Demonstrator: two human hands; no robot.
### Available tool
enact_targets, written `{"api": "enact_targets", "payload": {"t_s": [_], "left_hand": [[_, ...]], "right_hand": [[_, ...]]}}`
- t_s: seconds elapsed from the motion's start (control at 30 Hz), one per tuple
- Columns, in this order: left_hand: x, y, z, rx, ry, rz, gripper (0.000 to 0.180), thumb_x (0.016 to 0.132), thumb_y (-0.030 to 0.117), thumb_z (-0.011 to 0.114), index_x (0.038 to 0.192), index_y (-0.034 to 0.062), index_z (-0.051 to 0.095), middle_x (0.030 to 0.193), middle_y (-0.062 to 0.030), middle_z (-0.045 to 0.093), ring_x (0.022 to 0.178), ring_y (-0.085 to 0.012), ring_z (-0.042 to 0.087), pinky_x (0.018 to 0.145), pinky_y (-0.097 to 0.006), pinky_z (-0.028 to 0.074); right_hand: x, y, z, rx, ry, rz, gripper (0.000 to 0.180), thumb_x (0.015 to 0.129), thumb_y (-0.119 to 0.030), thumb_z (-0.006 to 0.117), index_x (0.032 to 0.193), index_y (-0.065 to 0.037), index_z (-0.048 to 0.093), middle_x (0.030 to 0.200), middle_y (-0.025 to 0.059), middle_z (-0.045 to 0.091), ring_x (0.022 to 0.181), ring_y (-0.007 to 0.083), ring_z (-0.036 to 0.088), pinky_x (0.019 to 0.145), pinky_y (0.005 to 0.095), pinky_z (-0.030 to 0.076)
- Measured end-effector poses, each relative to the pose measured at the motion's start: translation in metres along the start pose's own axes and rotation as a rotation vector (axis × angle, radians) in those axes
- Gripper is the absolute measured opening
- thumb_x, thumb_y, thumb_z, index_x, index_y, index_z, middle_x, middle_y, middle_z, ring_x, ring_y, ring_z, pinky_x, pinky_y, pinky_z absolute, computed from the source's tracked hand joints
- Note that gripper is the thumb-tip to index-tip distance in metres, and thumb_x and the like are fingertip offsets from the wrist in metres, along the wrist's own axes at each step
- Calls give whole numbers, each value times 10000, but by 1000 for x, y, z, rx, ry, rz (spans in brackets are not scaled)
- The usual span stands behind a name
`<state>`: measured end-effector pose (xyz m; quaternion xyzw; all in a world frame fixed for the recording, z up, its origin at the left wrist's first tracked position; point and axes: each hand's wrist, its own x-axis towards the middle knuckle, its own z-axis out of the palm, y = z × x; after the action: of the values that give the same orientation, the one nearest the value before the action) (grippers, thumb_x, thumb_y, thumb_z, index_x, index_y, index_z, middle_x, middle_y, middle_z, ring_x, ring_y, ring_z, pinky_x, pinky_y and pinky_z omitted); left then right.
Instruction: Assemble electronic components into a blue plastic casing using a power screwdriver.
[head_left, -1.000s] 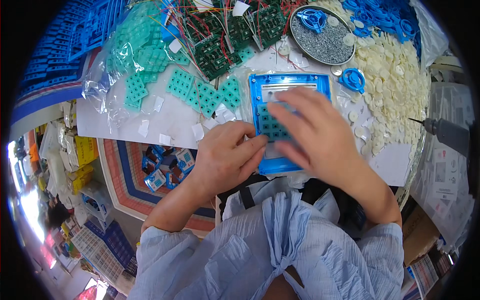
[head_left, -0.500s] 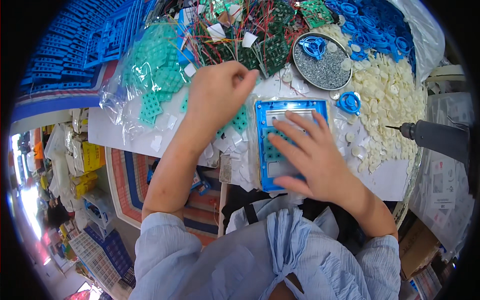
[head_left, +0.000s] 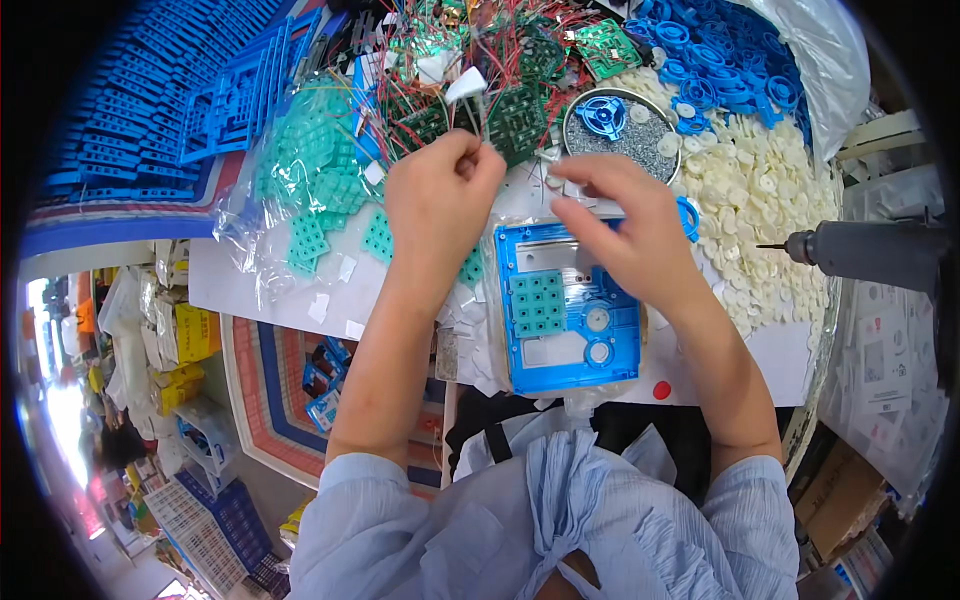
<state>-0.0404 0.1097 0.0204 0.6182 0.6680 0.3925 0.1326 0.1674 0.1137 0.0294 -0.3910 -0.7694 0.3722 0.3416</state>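
Observation:
A blue plastic casing [head_left: 575,372] lies open side up in front of me. A green rubber keypad [head_left: 538,304] sits in its left half, and two round openings show in its right half. Over the casing's far right part hovers my right hand [head_left: 635,225], thumb and forefinger apart, with nothing visible between them. My left hand [head_left: 440,200] is closed in a pinch beyond the casing's far left corner, beside green circuit boards [head_left: 515,122] with red and grey wires. Whatever its fingertips may grip is too small to make out.
Green keypads [head_left: 318,135] in clear plastic and stacked blue frames [head_left: 130,100] lie left. Right are a round tin of screws [head_left: 640,140], cream discs [head_left: 760,210], blue ring parts [head_left: 745,70] and a grey electric screwdriver [head_left: 865,255]. A red disc [head_left: 662,390] lies near the edge.
My right hand has lifted off the keypad and moved away from me, uncovering the casing and the red disc. My left hand stays pinched in nearly the same place.

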Motion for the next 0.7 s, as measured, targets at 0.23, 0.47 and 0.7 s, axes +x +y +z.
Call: {"api": "enact_targets", "payload": {"t_s": [0.23,0.47,0.7], "left_hand": [[-31,32,-21,-138,-36,351,138,803,70,741,936,61,706,931,-90,662,821,-254,665,652,-349,514],[-59,23,-44,-276,-42,383,204,838,33,733,1035,45,684,999,-74,682,977,-196,660,847,-356,503],[-72,18,-38,-935,-350,-390,257,1032,103,623,1255,-26,618,1115,-86,708,879,-148,686,728,-280,561]], "right_hand": [[9,2,35,938,-24,398,388,1042,-242,621,1333,13,585,1131,63,688,989,139,684,867,299,577],[-10,6,15,946,6,482,279,1046,-222,599,1202,-2,671,1033,58,731,876,126,718,720,266,603],[-30,-8,13,904,10,419,217,988,-107,679,1180,-7,697,997,48,742,860,95,697,722,255,573]]}}
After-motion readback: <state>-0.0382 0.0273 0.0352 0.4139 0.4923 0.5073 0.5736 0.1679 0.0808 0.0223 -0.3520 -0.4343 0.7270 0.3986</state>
